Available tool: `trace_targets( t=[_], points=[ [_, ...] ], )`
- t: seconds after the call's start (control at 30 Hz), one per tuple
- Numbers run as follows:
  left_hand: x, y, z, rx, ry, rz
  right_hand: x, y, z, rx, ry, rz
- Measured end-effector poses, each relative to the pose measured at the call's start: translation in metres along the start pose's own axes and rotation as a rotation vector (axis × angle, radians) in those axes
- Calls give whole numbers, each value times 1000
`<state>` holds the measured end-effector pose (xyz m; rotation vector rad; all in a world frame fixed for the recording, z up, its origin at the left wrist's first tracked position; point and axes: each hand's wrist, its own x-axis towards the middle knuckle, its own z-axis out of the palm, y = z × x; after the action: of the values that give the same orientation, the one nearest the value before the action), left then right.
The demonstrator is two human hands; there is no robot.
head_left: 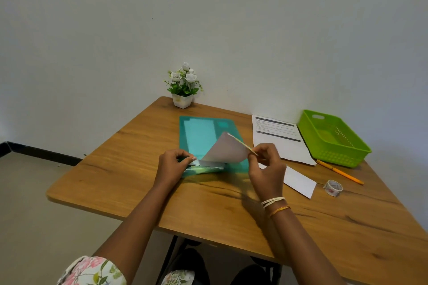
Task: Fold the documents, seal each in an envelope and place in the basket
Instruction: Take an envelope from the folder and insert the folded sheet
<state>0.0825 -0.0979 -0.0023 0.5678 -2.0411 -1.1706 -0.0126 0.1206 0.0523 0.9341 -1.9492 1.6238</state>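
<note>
Both hands (172,162) (266,164) pinching document (228,148) (curled), over teal mat (199,132)

A white sheet (228,149) curls upward mid-fold; printed documents (278,136) lie beside the green basket (333,139).

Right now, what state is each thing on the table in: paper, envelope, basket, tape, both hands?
Sheet of paper: bent over mid-fold, not creased flat.
Left hand: pinches the sheet's near edge against the green mat.
Right hand: pinches the lifted edge.
Printed documents: flat, unfolded.
White envelope: lying flat.
Green basket: upright, looks empty.
Tape roll: lying untouched.
Pencil: lying untouched.
</note>
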Motion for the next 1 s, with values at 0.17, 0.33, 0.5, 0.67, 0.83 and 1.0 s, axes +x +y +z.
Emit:
trace_targets(
  t=[0.17,0.33,0.5,0.67,0.83,1.0],
  points=[
    [3,0,1,10,-5,-19,37,-20,-16,163,253,18],
    [1,3,1,32,-38,-42,72,-27,-34,308,450,143],
    [-4,4,0,-83,-8,-125,96,-30,-45,565,554,403],
    [-3,6,1,26,-71,-50,89,-11,-49,694,620,724],
    [-3,10,0,109,-84,-2,52,29,-47,637,598,968],
    [-4,11,1,176,-66,2,26,51,-48,453,435,1182]
  ],
)
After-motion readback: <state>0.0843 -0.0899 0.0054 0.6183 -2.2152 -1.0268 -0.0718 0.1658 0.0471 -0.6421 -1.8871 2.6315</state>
